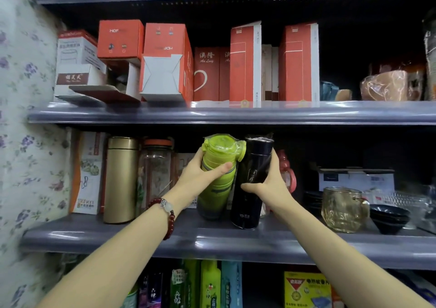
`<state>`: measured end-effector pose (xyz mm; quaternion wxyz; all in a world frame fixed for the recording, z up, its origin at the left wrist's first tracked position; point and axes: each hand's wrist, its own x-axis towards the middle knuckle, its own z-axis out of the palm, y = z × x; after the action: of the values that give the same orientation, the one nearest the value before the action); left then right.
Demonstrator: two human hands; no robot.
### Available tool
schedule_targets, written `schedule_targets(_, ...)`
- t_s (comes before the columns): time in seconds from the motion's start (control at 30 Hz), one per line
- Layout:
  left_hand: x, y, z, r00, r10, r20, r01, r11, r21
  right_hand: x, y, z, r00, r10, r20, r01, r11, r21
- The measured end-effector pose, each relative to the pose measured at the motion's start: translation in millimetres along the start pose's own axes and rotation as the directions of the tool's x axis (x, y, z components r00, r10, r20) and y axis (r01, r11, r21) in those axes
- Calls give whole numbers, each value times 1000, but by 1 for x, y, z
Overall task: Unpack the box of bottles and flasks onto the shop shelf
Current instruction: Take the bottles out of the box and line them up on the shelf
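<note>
On the middle shelf (236, 241), two bottles stand side by side, each already in a grip. The left hand (200, 175) wraps the green bottle (218, 178) around its upper body, thumb across the front, fingers curled behind. The right hand (269, 185) clasps the black flask (253, 182) at mid-height, thumb in front, fingers round the far side. Both long axes run near vertical; the green one leans slightly right at the top, so its lid hinge touches or nearly touches the flask's shoulder. The flask's base rests on the shelf near the front lip; the green bottle's base looks set a little further back. Judging from this, the coming move is to push both straight back, away from the hands, between the glass bottle (154, 173) on the left and the glass mug (343, 209) on the right.
</note>
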<state>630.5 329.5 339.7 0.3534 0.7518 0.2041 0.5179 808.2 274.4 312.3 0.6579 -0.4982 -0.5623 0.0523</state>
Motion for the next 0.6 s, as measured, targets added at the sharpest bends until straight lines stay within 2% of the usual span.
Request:
schedule_targets(0.13,12,5,-7,997,-31,-70,34,999,37,-4,0,3,1000,-26,-7,26,1000,-18)
schedule_targets(0.27,26,7,-6,983,-133,-123,131,991,-25,-4,-2,9,999,-33,7,33,998,-55)
schedule_targets(0.37,32,3,-2,973,-207,-105,198,977,-84,-3,1,13,1000,-2,-14,0,995,-102)
schedule_targets(0.47,25,-17,-1,988,-152,-38,148,986,-81,-4,7,19,996,33,-78,-46,985,-169)
schedule_targets(0.6,15,-49,-1,998,-65,-8,64,992,-105,-4,11,37,988,3,-157,-33,982,-188)
